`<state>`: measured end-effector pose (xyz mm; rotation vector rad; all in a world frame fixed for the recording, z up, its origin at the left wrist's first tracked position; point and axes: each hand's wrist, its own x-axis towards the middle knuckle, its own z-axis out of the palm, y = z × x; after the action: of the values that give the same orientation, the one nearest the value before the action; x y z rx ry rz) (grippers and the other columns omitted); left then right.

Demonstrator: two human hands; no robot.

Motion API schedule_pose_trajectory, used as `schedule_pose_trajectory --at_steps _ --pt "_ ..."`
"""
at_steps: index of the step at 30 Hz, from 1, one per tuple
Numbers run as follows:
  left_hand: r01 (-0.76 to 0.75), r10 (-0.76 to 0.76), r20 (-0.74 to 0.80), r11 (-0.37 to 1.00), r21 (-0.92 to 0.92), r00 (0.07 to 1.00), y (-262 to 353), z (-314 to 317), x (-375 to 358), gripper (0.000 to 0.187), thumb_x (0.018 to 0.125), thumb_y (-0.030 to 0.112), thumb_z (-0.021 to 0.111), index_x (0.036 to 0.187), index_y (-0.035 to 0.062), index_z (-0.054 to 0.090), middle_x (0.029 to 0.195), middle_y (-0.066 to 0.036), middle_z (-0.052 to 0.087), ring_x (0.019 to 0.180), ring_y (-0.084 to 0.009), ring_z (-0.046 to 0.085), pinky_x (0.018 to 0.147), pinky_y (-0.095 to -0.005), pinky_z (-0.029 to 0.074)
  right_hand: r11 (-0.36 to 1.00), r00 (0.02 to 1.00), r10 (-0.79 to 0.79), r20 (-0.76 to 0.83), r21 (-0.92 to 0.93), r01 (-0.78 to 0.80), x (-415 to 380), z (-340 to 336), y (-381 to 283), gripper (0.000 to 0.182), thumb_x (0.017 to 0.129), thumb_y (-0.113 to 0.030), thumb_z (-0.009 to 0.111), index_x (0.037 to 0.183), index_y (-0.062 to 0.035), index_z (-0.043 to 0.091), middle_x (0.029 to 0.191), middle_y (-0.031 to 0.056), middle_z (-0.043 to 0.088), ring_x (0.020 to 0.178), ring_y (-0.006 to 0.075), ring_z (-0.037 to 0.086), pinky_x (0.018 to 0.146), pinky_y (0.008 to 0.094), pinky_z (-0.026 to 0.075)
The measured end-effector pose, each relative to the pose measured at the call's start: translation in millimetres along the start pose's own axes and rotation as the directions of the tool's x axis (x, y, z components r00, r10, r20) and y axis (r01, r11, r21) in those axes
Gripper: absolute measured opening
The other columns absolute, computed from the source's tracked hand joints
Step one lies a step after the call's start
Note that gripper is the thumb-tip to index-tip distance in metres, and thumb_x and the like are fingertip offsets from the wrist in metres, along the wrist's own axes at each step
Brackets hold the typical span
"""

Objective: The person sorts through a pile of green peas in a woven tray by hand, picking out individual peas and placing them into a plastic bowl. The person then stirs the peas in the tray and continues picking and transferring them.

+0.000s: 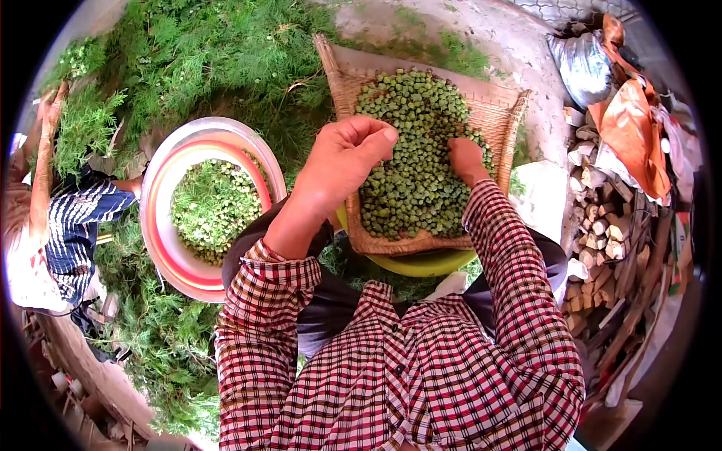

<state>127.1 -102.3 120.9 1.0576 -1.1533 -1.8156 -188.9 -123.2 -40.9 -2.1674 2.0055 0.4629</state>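
Note:
A woven winnowing basket [496,113] lies in front of me, heaped with small round green seed cones [414,180]. Over the basket's left side is my left hand [342,161], closed with the thumb pressed to the curled fingers; whatever they may hold is hidden. On the right part of the heap, my right hand [468,159] touches the cones with its fingers curled down, their tips out of sight. Under the basket's near edge shows a yellow-green basin [425,263].
To the left, nested basins [156,203] hold cones and green sprigs. Cut evergreen branches [203,60] cover the ground. Another person's striped dark sleeve [79,225] is at far left. Stacked firewood [602,233] and an orange bag [635,139] line the right.

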Motion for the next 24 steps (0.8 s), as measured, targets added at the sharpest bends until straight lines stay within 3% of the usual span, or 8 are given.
schedule_pose_trajectory --at_steps 2,5,10,12,16,20,22,24 --pt "-0.004 0.004 0.004 1.0 0.012 1.0 -1 0 1 0.021 0.086 0.021 0.055 0.094 0.0023 0.062 0.086 -0.003 0.063 0.076 -0.0107 0.058 0.069 -0.0241 0.046 0.995 0.994 0.075 0.074 0.067 -0.08 0 0 0 0.009 0.079 -0.009 0.053 0.083 -0.0047 0.061 0.08 0.0131 0.06 0.074 0.0282 0.059 0.063 0.0416 0.049" --pt "0.01 -0.01 0.003 1.0 0.018 1.0 0 1 1 0.021 0.086 0.021 0.055 0.094 0.0022 0.062 0.086 -0.003 0.063 0.076 -0.0106 0.058 0.069 -0.0241 0.046 0.977 0.981 0.191 -0.015 0.103 -0.188 -3 18 -1 0.017 0.08 -0.02 0.054 0.082 -0.0048 0.059 0.078 0.0155 0.06 0.074 0.0322 0.059 0.064 0.0416 0.049" --pt "0.015 -0.016 0.01 0.999 0.043 1.0 1 1 0 0.021 0.086 0.021 0.055 0.093 0.0026 0.062 0.086 -0.002 0.063 0.075 -0.0103 0.058 0.069 -0.0235 0.045 0.949 0.96 0.274 -0.063 0.18 -0.26 -13 26 15 0.018 0.079 -0.022 0.054 0.08 -0.0054 0.059 0.079 0.0153 0.06 0.073 0.0328 0.058 0.066 0.0435 0.047" --pt "0.01 -0.011 0.011 1.0 0.03 1.0 1 2 -1 0.021 0.086 0.021 0.055 0.093 0.0028 0.062 0.085 -0.002 0.063 0.075 -0.0102 0.058 0.069 -0.0234 0.045 0.838 0.919 0.392 -0.048 0.431 -0.335 -23 23 27 0.018 0.079 -0.022 0.053 0.076 -0.0046 0.059 0.077 0.0143 0.06 0.073 0.0321 0.058 0.067 0.0421 0.047" --pt "0.003 -0.003 0.023 1.0 0.02 1.0 0 3 -2 0.021 0.086 0.023 0.056 0.092 0.0032 0.062 0.085 -0.002 0.063 0.075 -0.0099 0.058 0.068 -0.0233 0.045 0.824 0.949 0.219 -0.228 0.564 -0.054 -32 16 28 0.015 0.074 -0.013 0.056 0.083 -0.0043 0.064 0.076 0.0137 0.062 0.073 0.0302 0.059 0.069 0.039 0.048" --pt "-0.006 0.006 0.012 1.0 -0.017 1.0 0 2 -4 0.022 0.086 0.023 0.056 0.092 0.003 0.062 0.085 -0.002 0.063 0.074 -0.0098 0.058 0.068 -0.0232 0.045 0.859 0.977 0.136 -0.166 0.512 -0.032 -16 9 9 0.018 0.072 -0.012 0.059 0.088 -0.0046 0.065 0.078 0.0135 0.062 0.073 0.0293 0.059 0.069 0.0381 0.048" --pt "-0.006 0.006 0.008 1.0 -0.009 1.0 -1 0 -3 0.021 0.086 0.022 0.056 0.093 0.0028 0.062 0.085 -0.003 0.063 0.074 -0.0098 0.058 0.068 -0.0232 0.045 0.97 0.991 0.118 -0.059 0.221 -0.103 -7 8 1 0.017 0.073 -0.014 0.061 0.086 -0.0031 0.065 0.078 0.0137 0.062 0.073 0.0285 0.06 0.069 0.0382 0.048" --pt "0.003 -0.003 0.004 1.0 -0.008 1.0 0 -1 -2 0.021 0.086 0.022 0.056 0.092 0.0027 0.062 0.085 -0.003 0.063 0.074 -0.0099 0.058 0.068 -0.0233 0.045 0.959 0.982 0.182 0.053 0.21 -0.189 9 14 5 0.017 0.074 -0.014 0.06 0.085 -0.0018 0.064 0.077 0.0141 0.062 0.072 0.0283 0.06 0.067 0.0386 0.048"
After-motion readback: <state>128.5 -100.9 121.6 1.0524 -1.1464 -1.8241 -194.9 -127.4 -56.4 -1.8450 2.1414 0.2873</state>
